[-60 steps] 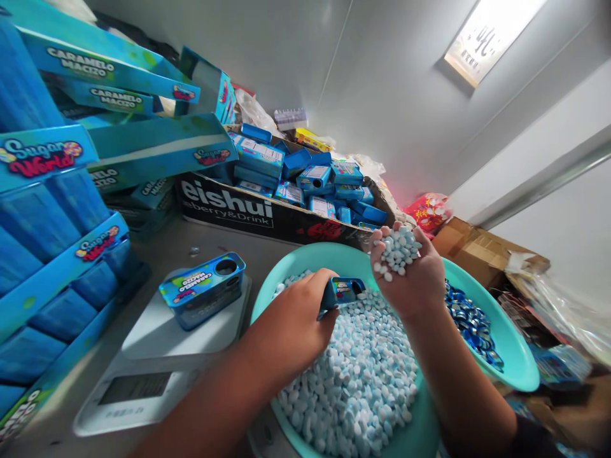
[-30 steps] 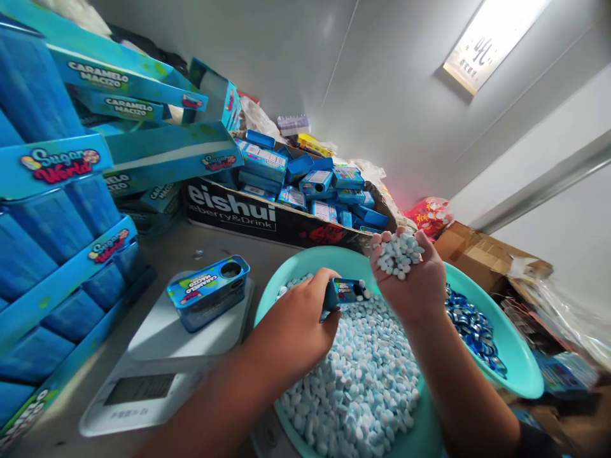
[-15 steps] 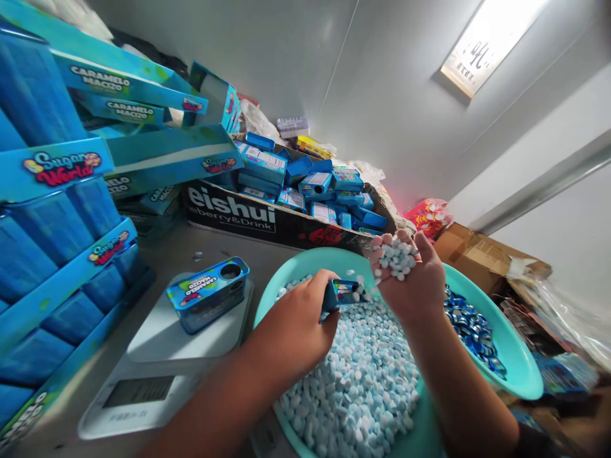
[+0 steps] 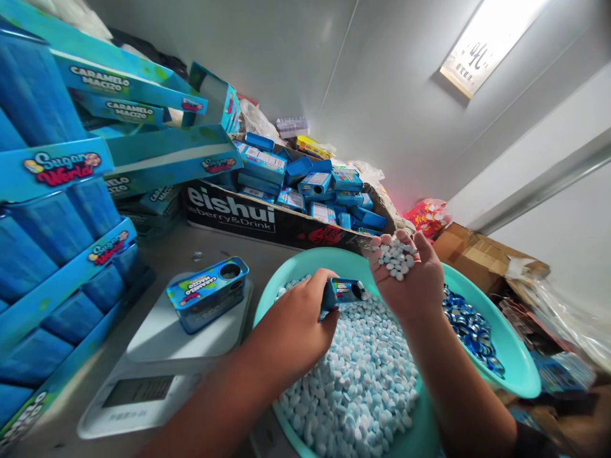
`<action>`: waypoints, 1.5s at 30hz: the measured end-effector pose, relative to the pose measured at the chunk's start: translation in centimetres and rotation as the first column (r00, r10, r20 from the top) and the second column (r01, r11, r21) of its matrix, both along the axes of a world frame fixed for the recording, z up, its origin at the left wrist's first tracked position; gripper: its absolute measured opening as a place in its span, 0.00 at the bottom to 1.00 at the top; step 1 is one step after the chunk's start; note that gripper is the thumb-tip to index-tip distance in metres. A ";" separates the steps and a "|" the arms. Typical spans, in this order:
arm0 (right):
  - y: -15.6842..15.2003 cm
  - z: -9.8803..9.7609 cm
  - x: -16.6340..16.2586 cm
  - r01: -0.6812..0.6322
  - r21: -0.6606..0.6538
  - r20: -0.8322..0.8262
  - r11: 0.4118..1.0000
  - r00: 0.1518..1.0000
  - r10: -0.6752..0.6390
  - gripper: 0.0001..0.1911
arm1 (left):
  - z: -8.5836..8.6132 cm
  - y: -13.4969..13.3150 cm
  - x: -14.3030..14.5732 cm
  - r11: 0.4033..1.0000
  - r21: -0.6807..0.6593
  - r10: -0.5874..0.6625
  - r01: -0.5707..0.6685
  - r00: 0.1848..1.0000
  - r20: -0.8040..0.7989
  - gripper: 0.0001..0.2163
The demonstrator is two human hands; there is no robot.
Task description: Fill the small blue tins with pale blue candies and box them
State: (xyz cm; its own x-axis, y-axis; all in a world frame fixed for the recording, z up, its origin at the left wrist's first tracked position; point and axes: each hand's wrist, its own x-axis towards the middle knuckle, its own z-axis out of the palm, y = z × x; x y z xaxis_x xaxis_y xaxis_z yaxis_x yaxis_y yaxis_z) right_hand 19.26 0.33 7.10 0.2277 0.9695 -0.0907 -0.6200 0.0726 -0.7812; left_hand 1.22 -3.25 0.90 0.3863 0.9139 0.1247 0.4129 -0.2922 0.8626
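Pinching the small blue tin (image 4: 344,291) by its long sides, the left hand (image 4: 296,318) is holding it mid-frame over the teal bowl (image 4: 329,257). Right hand (image 4: 413,289) is cupping loose candies (image 4: 396,257). Tin is probably feeling light, stiff and slick.

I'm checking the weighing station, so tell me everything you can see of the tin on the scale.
The tin is a small blue oblong box with rounded corners, seemingly metal. Its top label reads CARAMELO MACIZO on green and white, with a round hole at the right end. It lies flat on the white scale; nothing else touches it.
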 end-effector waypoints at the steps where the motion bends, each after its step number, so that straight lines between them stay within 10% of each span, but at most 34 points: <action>1: 0.0 0.0 0.0 -0.005 0.013 0.015 1.000 1.000 0.005 0.15 | 0.0 0.0 0.0 1.000 0.002 0.002 -0.002 1.000 0.004 0.16; 28: -0.1 -0.5 -0.8 0.038 0.015 0.100 0.999 0.994 -0.039 0.20 | -0.1 0.0 0.0 1.000 0.015 0.017 -0.017 1.000 0.024 0.16; 45: -0.3 -1.1 -0.5 -0.172 0.176 0.222 0.969 0.966 0.131 0.17 | 0.1 0.0 0.1 0.999 0.002 0.040 -0.040 0.998 0.049 0.16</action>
